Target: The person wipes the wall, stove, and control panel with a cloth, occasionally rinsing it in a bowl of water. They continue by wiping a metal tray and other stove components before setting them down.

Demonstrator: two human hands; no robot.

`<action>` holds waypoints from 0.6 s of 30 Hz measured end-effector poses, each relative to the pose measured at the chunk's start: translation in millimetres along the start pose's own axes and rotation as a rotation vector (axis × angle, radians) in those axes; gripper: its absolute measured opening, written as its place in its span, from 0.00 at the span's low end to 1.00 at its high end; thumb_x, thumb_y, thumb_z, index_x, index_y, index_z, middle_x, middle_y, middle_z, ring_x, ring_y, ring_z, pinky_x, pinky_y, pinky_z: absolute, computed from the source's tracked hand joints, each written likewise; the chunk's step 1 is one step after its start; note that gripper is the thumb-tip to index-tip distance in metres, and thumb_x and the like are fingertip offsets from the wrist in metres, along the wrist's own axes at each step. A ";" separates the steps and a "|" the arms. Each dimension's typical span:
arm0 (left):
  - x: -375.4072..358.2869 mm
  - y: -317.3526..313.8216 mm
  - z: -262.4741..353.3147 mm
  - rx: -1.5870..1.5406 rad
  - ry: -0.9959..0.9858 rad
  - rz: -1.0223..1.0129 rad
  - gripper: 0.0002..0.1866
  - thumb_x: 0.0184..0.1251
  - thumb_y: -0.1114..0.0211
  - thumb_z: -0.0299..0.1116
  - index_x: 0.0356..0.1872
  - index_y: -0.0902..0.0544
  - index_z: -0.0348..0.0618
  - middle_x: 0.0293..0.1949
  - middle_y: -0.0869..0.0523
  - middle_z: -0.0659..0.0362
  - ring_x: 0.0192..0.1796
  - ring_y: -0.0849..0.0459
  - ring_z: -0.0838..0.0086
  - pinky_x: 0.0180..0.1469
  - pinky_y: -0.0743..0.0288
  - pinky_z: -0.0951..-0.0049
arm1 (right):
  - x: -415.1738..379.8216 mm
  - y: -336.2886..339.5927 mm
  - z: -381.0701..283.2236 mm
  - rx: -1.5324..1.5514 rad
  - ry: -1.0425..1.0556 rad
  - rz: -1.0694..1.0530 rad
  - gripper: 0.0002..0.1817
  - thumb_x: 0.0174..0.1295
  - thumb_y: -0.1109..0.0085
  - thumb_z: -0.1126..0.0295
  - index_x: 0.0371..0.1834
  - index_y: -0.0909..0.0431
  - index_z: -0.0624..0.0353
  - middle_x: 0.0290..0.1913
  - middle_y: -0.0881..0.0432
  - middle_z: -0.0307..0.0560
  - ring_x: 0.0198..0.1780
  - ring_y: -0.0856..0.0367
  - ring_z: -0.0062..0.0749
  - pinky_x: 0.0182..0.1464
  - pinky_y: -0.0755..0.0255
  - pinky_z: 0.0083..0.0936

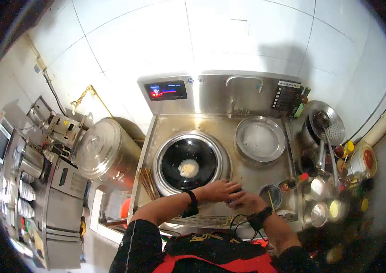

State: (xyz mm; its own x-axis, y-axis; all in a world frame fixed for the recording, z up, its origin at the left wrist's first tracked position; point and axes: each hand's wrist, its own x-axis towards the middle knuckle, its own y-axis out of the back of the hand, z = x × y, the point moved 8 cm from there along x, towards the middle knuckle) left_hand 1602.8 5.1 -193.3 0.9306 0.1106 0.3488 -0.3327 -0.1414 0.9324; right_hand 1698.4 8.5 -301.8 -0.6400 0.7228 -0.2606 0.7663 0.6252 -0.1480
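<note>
My left hand and my right hand meet in front of the stove, just right of the wok. The left fingers are pressed together and bent toward the right hand, touching it. My right fingers are curled in and mostly hidden; whatever lies between the hands is too small to make out. A pale, foamy mass sits in the bottom of the dark wok. Close to my right wrist stands a small dark container with a thin stick in it. Dark bands circle both wrists.
A metal basin with whitish contents sits right of the wok. A bamboo brush leans at the wok's left. Beyond it stands a tall lidded pot. Ladles, a strainer and several seasoning containers crowd the right.
</note>
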 end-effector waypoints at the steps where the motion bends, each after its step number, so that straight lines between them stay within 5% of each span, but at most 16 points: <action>1: -0.6 -19.1 -7.3 -0.059 0.093 -0.164 0.26 0.65 0.42 0.38 0.65 0.28 0.47 0.63 0.24 0.50 0.62 0.21 0.58 0.51 0.20 0.63 | 15.9 4.2 19.6 0.027 -0.029 -0.087 0.08 0.59 0.33 0.72 0.41 0.19 0.56 0.36 0.17 0.38 0.38 0.19 0.26 0.40 0.24 0.26; 2: -5.3 -40.8 -13.1 -0.120 0.188 -0.328 0.23 0.66 0.43 0.37 0.62 0.26 0.45 0.59 0.22 0.50 0.57 0.18 0.58 0.50 0.19 0.63 | 24.6 6.4 30.1 0.037 -0.041 -0.132 0.09 0.57 0.32 0.74 0.41 0.19 0.57 0.34 0.18 0.36 0.37 0.20 0.24 0.39 0.24 0.25; 3: -5.3 -44.5 -13.2 -0.012 0.146 -0.160 0.18 0.65 0.42 0.38 0.54 0.21 0.44 0.46 0.18 0.55 0.47 0.16 0.62 0.45 0.18 0.63 | 33.0 8.1 39.5 0.046 -0.054 -0.176 0.11 0.56 0.30 0.76 0.41 0.20 0.58 0.32 0.19 0.35 0.36 0.21 0.23 0.38 0.25 0.24; 6: -3.0 -63.1 -17.5 0.121 0.243 -0.174 0.12 0.59 0.36 0.38 0.41 0.16 0.43 0.32 0.17 0.58 0.37 0.15 0.62 0.35 0.20 0.64 | 42.9 10.5 47.1 0.060 -0.221 -0.067 0.10 0.57 0.29 0.74 0.40 0.21 0.58 0.31 0.21 0.35 0.35 0.23 0.21 0.36 0.26 0.26; 9: -6.1 -109.3 -26.0 0.004 0.403 -0.308 0.07 0.59 0.36 0.35 0.33 0.14 0.46 0.30 0.13 0.56 0.37 0.11 0.62 0.36 0.18 0.63 | 40.5 17.1 37.4 -0.155 -0.375 0.136 0.13 0.58 0.28 0.69 0.43 0.20 0.58 0.35 0.17 0.36 0.37 0.19 0.24 0.40 0.24 0.29; 10: -3.3 -111.8 -22.7 0.002 0.394 -0.306 0.07 0.59 0.36 0.35 0.33 0.14 0.46 0.30 0.13 0.56 0.37 0.11 0.62 0.36 0.18 0.63 | 55.1 26.5 29.2 -0.429 0.048 0.245 0.15 0.57 0.27 0.69 0.45 0.20 0.57 0.39 0.15 0.38 0.39 0.17 0.30 0.42 0.23 0.32; 11: -8.0 -117.1 -30.4 -0.099 0.587 -0.323 0.07 0.59 0.37 0.34 0.33 0.14 0.45 0.32 0.11 0.54 0.39 0.10 0.61 0.37 0.17 0.62 | 47.5 24.0 14.0 -0.694 0.475 0.347 0.17 0.56 0.27 0.68 0.47 0.20 0.57 0.43 0.13 0.40 0.41 0.14 0.36 0.45 0.22 0.34; 12: -14.9 -122.6 -37.5 -0.200 0.778 -0.341 0.07 0.60 0.37 0.33 0.33 0.13 0.43 0.34 0.10 0.51 0.41 0.09 0.59 0.39 0.16 0.60 | 44.0 28.0 15.3 -0.692 0.470 0.360 0.17 0.56 0.27 0.68 0.47 0.20 0.57 0.43 0.13 0.40 0.41 0.14 0.36 0.45 0.22 0.34; 15: -15.7 -101.6 -40.1 -0.408 0.922 -0.426 0.08 0.58 0.36 0.31 0.35 0.14 0.40 0.38 0.11 0.46 0.44 0.11 0.51 0.43 0.17 0.54 | 34.0 26.3 -7.9 -0.902 0.505 0.305 0.26 0.52 0.26 0.68 0.55 0.21 0.56 0.51 0.14 0.48 0.48 0.13 0.48 0.51 0.22 0.41; 17: -41.1 -173.1 -51.2 -0.566 0.898 -0.367 0.11 0.56 0.36 0.31 0.38 0.16 0.38 0.38 0.11 0.43 0.44 0.12 0.47 0.44 0.18 0.52 | 18.1 20.9 -28.6 -0.944 0.075 0.333 0.32 0.48 0.24 0.66 0.58 0.25 0.55 0.50 0.15 0.53 0.51 0.15 0.53 0.51 0.22 0.43; 18: -49.8 -197.1 -53.8 -0.722 0.887 -0.303 0.14 0.54 0.36 0.30 0.41 0.17 0.36 0.38 0.12 0.41 0.44 0.13 0.42 0.45 0.19 0.50 | 21.1 27.1 -17.0 -0.943 0.071 0.342 0.32 0.48 0.24 0.66 0.58 0.25 0.55 0.50 0.15 0.53 0.51 0.15 0.53 0.51 0.22 0.43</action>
State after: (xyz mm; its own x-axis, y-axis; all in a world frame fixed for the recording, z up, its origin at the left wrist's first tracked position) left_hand 1613.8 80.4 -389.4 0.6501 0.7282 -0.2170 -0.3902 0.5650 0.7270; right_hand 1704.7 45.7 -295.1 -0.4191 0.9039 -0.0853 0.5725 0.3360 0.7479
